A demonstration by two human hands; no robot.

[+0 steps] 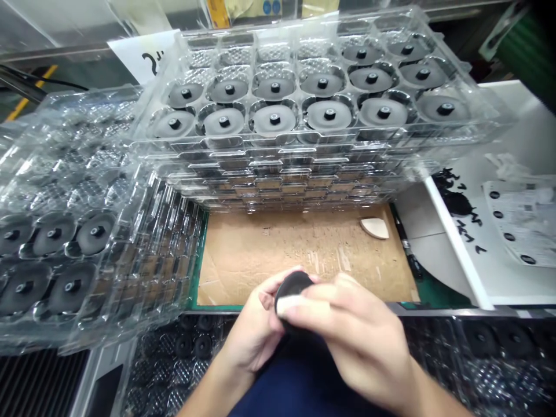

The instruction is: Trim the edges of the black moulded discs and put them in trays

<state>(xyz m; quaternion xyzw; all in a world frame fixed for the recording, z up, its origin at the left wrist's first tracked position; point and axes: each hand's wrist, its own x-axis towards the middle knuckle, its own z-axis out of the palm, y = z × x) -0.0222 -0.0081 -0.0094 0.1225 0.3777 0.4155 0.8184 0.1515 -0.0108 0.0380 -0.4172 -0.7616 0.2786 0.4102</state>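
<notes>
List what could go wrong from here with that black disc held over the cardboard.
1. The black disc is pinched only at its edges between left hand and right hand; it might slip onto the cardboard.
2. The stacked clear trays stand close ahead; a forward reach could knock them.

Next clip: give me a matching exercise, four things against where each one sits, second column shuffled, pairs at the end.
Things:
1. black disc
2. tray stack with grey discs
3. pale wedge-shaped piece
4. black pen

Places:
A. along the cardboard's right edge
B. behind the cardboard sheet
C. pinched between left hand and right hand
D. on the cardboard sheet, far right corner

Pairs: 1-C, 2-B, 3-D, 4-A
</notes>
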